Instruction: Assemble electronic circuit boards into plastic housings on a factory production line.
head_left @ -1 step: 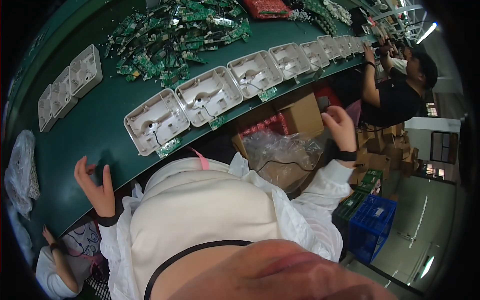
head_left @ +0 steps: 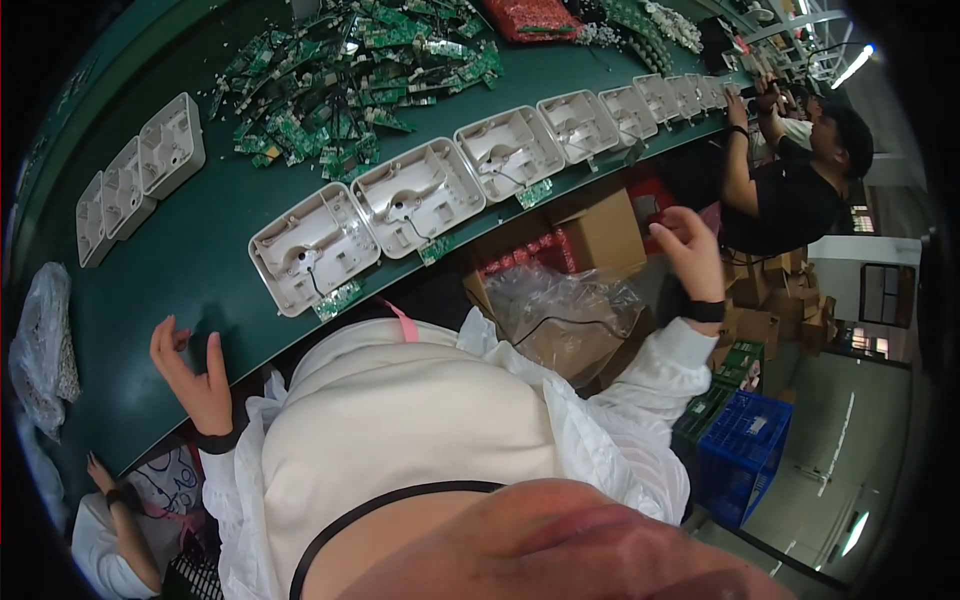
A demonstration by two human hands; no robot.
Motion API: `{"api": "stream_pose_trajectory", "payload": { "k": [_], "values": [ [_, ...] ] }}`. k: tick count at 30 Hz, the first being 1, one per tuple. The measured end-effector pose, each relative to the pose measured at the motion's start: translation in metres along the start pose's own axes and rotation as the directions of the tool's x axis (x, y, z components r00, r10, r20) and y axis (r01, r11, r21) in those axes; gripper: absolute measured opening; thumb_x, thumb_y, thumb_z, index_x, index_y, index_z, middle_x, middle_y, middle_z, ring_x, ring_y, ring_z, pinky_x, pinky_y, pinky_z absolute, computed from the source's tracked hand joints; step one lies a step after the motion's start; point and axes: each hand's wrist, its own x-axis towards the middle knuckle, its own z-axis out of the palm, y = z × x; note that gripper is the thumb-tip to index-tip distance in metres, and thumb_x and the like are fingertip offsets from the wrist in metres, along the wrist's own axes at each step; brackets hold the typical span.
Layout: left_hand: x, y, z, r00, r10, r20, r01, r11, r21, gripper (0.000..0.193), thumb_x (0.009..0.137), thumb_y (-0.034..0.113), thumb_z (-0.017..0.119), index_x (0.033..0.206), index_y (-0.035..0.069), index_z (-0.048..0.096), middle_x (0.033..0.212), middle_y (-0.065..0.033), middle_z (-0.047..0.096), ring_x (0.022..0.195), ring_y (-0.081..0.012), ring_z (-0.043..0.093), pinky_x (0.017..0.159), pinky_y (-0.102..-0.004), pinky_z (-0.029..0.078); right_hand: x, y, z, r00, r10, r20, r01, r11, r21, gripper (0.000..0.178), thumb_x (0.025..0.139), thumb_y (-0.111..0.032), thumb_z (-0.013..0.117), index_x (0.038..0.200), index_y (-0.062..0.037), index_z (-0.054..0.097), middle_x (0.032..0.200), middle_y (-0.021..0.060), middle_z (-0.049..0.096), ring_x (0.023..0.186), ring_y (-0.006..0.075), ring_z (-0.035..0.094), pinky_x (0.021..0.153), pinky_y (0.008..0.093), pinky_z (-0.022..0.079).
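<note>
My left hand hovers over the near edge of the green belt, fingers spread and holding nothing. The closest white plastic housing lies to its upper right, with a small green circuit board wired to it. Two more housings follow along the belt. My right hand is raised off the belt, fingers loosely apart and empty. It is above a cardboard box and a clear plastic bag below the belt.
A heap of green circuit boards covers the far belt. Stacked white housings sit at the left, near a plastic bag. A person in black works at the right. A blue crate stands on the floor. Another person's hand shows lower left.
</note>
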Motion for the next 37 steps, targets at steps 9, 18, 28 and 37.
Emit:
{"api": "stream_pose_trajectory", "payload": {
  "k": [9,18,28,37],
  "values": [
    [0.000,-0.002,0.014,0.997,0.054,-0.049,-0.049,0.994,0.100,0.052,0.098,0.011,0.074,0.145,0.000,0.053,0.149,-0.0212,0.051,0.135,-0.0380,0.054,0.115,-0.0459,0.040,0.129,-0.124,-0.042,0.918,-0.302,0.258,0.396,0.752,-0.527,0.048,0.088,-0.028,0.085,0.124,0.0003,0.070,0.105,0.0123,0.074,0.089,0.0184,0.070,0.080,0.0321,0.056],
    [0.007,0.005,0.013,0.999,0.009,0.042,-0.013,0.995,0.097,0.046,0.097,0.012,0.073,0.138,-0.001,0.058,0.144,-0.0209,0.057,0.131,-0.0413,0.055,0.114,-0.0471,0.041,0.330,-0.152,0.059,0.929,0.014,0.371,0.198,0.827,-0.526,0.096,0.083,-0.077,0.075,0.141,-0.0006,0.065,0.139,0.0197,0.067,0.118,0.0289,0.069,0.090,0.0408,0.060],
    [0.005,0.004,0.011,0.998,0.033,0.045,-0.040,0.987,0.155,0.045,0.097,0.014,0.074,0.136,0.000,0.059,0.136,-0.0201,0.062,0.126,-0.0411,0.058,0.110,-0.0483,0.044,0.371,-0.145,0.140,0.976,-0.050,0.214,0.179,0.743,-0.644,0.155,0.055,-0.085,0.087,0.159,0.0128,0.027,0.153,0.0292,0.054,0.146,0.0399,0.051,0.122,0.0430,0.039],
    [0.001,-0.003,0.014,0.997,0.036,0.070,-0.047,0.987,0.153,0.047,0.097,0.019,0.075,0.138,0.001,0.059,0.137,-0.0201,0.062,0.127,-0.0412,0.058,0.112,-0.0494,0.042,0.382,-0.148,0.118,0.984,-0.043,0.172,0.089,0.961,-0.264,0.149,0.054,-0.076,0.087,0.165,0.0011,0.025,0.155,0.0216,0.055,0.138,0.0412,0.059,0.122,0.0426,0.042]
  ]
}}
